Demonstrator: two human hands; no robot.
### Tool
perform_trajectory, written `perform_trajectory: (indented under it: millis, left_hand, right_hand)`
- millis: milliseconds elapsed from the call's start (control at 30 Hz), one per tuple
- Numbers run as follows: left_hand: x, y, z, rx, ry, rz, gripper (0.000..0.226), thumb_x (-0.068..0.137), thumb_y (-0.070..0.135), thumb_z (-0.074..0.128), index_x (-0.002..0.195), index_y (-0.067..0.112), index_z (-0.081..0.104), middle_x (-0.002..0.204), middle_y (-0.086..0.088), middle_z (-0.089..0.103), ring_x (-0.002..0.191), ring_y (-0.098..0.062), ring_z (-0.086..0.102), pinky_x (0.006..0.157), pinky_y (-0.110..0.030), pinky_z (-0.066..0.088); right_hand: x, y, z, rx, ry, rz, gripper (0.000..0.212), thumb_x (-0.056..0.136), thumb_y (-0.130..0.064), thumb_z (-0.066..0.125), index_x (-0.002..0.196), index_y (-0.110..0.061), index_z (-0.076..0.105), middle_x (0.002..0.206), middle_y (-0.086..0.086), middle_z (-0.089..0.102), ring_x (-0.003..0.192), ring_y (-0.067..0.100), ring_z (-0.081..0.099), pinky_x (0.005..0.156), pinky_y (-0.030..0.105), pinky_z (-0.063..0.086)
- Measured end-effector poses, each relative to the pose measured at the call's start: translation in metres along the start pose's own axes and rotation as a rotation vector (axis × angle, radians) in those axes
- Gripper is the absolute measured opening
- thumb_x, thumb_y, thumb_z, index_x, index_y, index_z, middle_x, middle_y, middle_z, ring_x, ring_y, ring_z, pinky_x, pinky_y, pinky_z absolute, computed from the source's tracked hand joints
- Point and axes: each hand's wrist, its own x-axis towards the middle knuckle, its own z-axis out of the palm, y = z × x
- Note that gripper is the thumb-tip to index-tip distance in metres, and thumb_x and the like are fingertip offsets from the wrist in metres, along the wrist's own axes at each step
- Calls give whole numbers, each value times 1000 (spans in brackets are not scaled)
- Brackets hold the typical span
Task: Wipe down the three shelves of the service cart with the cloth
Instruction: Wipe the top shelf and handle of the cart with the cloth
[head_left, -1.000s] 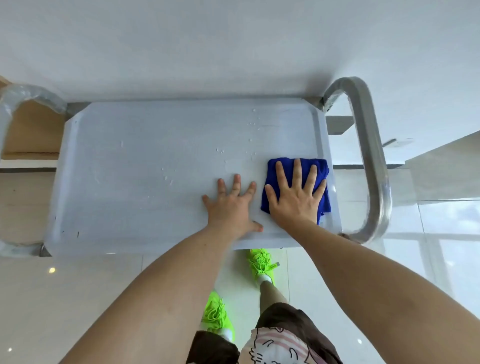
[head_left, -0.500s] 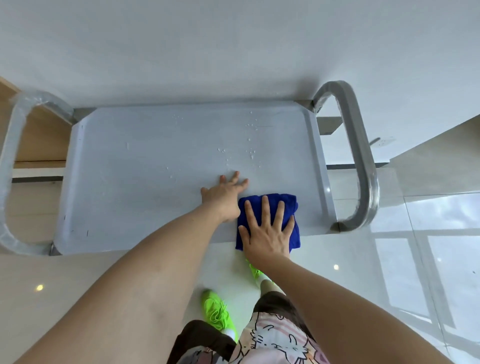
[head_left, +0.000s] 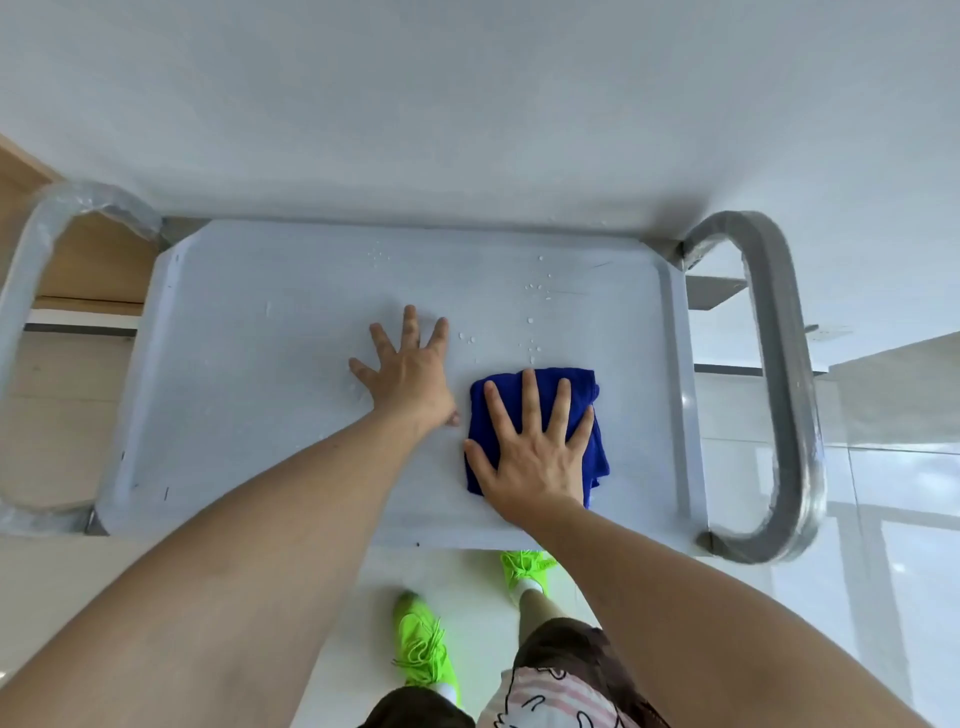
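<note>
Your right hand (head_left: 535, 452) presses flat, fingers spread, on the blue cloth (head_left: 540, 431) on the top shelf (head_left: 249, 374); your left hand (head_left: 408, 371) lies open just left.

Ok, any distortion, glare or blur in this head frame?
Head view: wide-angle lens bows the cart handles outward; window glare reflects off the glossy floor; blue cloth and both hands look sharp, and water droplets on the top shelf stay readable.
</note>
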Motion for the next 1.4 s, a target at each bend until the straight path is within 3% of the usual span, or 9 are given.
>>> perform_trajectory:
  millis: [133, 333, 767, 1033, 1233, 1400]
  left_hand:
    - [14, 3, -4, 17, -67, 12, 142, 58, 41, 92, 151, 41, -15, 160, 6, -27, 147, -41, -16, 107, -75, 15]
    - [19, -7, 0, 29, -39, 41, 143, 55, 40, 93, 150, 45, -15, 160, 10, -25, 148, -39, -11, 105, -73, 25]
    - [20, -4, 0, -5, -52, 8, 141, 59, 30, 92, 149, 47, -15, 161, 9, -25, 148, -38, -16, 108, -74, 15]
    - [19, -2, -3, 25, -61, 3, 141, 58, 32, 93, 149, 47, -13, 161, 10, -23, 148, -38, -13, 107, -74, 17]
    - [21, -10, -11, 114, -44, 85, 142, 52, 48, 92, 151, 45, -9, 164, 7, -14, 148, -43, -1, 100, -71, 36]
    - [13, -15, -10, -40, -88, 150, 127, 60, 49, 88, 155, 39, 4, 164, 4, -13, 147, -42, -10, 103, -76, 20]
  right_hand:
    - [44, 0, -6, 3, 31, -13, 71, 96, -72, 19, 157, -44, -2, 170, 6, 2, 150, 43, -14, 115, 70, -7]
    - [129, -1, -26, -6, 35, 21, 69, 96, -71, 11, 157, -43, -7, 170, 5, -4, 150, 42, -17, 115, 70, -7]
    - [201, -11, -44, -15, 100, -77, 71, 97, -68, 18, 159, -36, 5, 169, 10, 4, 152, 42, -6, 116, 71, -1]
    - [190, -10, -42, -20, 112, -78, 68, 98, -66, 16, 159, -35, 9, 169, 8, 7, 151, 43, -4, 116, 69, 0]
    - [141, -16, -35, -14, 39, -15, 68, 98, -68, 6, 159, -39, -1, 170, 4, -2, 152, 39, -13, 116, 66, -8]
    - [86, -28, -25, 2, -7, 37, 64, 99, -65, 9, 158, -42, -5, 170, 0, -8, 151, 38, -17, 117, 65, -9]
